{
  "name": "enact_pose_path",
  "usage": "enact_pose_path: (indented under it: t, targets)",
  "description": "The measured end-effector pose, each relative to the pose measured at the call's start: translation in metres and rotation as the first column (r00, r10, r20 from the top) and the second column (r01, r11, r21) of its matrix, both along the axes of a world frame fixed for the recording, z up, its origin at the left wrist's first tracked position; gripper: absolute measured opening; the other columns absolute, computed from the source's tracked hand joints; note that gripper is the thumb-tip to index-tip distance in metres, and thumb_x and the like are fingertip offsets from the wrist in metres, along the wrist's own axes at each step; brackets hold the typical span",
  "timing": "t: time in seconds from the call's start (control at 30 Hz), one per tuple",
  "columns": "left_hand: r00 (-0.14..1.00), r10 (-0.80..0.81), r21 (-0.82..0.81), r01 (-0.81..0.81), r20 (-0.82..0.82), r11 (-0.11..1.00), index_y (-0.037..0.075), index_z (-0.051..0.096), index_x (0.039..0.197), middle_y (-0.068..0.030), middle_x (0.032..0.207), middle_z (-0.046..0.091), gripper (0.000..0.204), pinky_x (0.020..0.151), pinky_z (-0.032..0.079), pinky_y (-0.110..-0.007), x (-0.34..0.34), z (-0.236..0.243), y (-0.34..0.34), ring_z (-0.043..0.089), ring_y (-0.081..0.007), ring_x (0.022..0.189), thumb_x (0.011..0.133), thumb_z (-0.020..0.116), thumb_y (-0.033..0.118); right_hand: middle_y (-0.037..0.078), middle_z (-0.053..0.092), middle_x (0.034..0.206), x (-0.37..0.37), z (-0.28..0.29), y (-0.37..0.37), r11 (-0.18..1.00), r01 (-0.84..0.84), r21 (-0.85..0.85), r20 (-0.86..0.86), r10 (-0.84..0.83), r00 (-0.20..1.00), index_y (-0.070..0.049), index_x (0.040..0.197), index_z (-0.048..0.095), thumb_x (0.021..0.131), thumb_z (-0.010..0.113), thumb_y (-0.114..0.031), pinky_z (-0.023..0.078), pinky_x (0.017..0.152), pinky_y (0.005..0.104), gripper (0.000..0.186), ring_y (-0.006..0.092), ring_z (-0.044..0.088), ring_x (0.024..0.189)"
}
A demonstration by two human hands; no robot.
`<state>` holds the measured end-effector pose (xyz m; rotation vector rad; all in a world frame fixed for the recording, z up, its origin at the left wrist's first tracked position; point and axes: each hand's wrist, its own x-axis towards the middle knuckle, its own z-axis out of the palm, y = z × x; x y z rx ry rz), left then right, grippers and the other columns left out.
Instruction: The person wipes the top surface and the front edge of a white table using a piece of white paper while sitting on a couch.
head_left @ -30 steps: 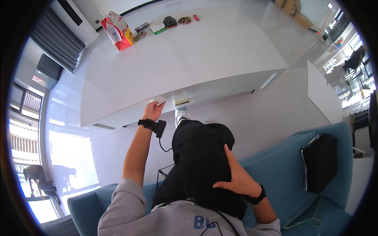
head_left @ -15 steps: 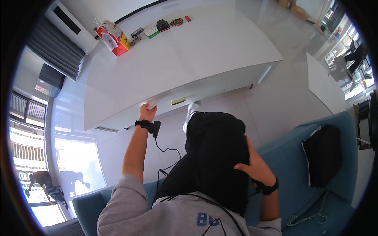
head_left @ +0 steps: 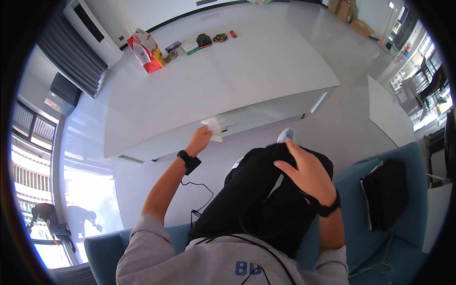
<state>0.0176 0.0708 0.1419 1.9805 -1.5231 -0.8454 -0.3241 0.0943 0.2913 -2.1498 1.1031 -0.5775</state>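
My left hand (head_left: pixel 199 138) is closed on a thin white tissue (head_left: pixel 213 127) at the front side of a low white table (head_left: pixel 209 85). The tissue hangs out past my fingers and partly covers a small gold handle (head_left: pixel 224 128) on the drawer front. Over my black-trousered leg is my right hand (head_left: pixel 311 175), holding nothing, thumb and fingers apart. Whether its palm touches the trousers I cannot tell. Both wrists wear black bands, and a cable trails from the left one.
On the far tabletop stand a red and yellow paper bag (head_left: pixel 148 53), a green and white box (head_left: pixel 191 47), a black pouch (head_left: pixel 204 40) and a small red item (head_left: pixel 233 34). Folded black clothing (head_left: pixel 387 194) lies on the blue sofa (head_left: pixel 418 180) at right. Cardboard boxes (head_left: pixel 343 10) sit far back.
My left hand has moved right along the drawer front with the tissue, reaching the gold handle. My right hand has risen from the side of my leg to above it, and my legs have shifted right.
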Motion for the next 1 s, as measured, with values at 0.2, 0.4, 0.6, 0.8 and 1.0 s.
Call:
enact_pose_path:
  t: [0.2,0.4,0.6,0.8,1.0]
  targets:
    - [0.924,-0.352,-0.139,0.372,0.148,0.918,0.002,0.056,0.101,-0.022,0.081,0.062,0.018,0.065,0.045,-0.048,-0.065,0.081,-0.027,0.058,-0.0409,0.076,0.089,0.047,0.013,0.021,0.067,0.099,0.066,-0.036,-0.05,0.866,-0.008,0.501,0.341,-0.189,0.921,0.013,0.131,0.039,0.093,0.056,-0.04,0.052,0.057,0.0252,0.067,0.0203,0.069,0.072]
    - [0.707,-0.616,-0.015,0.661,0.348,0.75,0.001,0.055,0.113,-0.0227,0.097,0.064,0.027,0.077,0.048,-0.043,-0.093,0.084,-0.059,0.06,-0.0392,0.091,0.09,0.054,0.015,0.016,0.066,0.1,0.078,-0.094,-0.093,0.642,-0.07,0.764,0.431,-0.426,0.795,0.005,0.122,0.049,0.096,0.047,-0.043,0.051,0.051,0.0235,0.054,0.02,0.068,0.063]
    - [0.746,-0.39,-0.026,0.478,0.54,0.878,0.0,0.036,0.138,-0.0216,0.145,0.035,0.083,0.111,0.024,-0.045,-0.041,0.048,-0.084,0.03,-0.0353,0.137,0.077,0.071,0.043,0.02,0.057,0.118,0.02,-0.162,-0.149,0.46,-0.036,0.887,0.385,-0.695,0.607,0.002,0.13,0.041,0.098,0.044,-0.035,0.056,0.068,0.0289,0.049,0.027,0.067,0.085]
    - [0.669,-0.358,0.169,0.332,0.652,0.928,0.004,0.017,0.147,-0.0171,0.153,0.018,0.107,0.111,0.023,-0.053,-0.003,0.014,-0.096,0.017,-0.0312,0.143,0.067,0.077,0.043,0.025,0.044,0.134,-0.009,-0.218,-0.196,0.269,0.034,0.963,0.226,-0.867,0.444,0.003,0.138,0.029,0.099,0.045,-0.035,0.046,0.096,0.0391,0.057,0.0339,0.05,0.119]
    - [0.584,-0.335,0.166,0.323,0.74,0.932,0.004,0.012,0.148,-0.0129,0.156,0.011,0.111,0.109,0.021,-0.061,-0.008,-0.002,-0.113,0.012,-0.0289,0.144,0.065,0.08,0.036,0.017,0.056,0.117,-0.015,-0.272,-0.23,0.776,0.124,0.618,0.415,-0.456,0.787,0.004,0.132,0.036,0.096,0.047,-0.045,0.046,0.091,0.0335,0.062,0.0219,0.055,0.103]
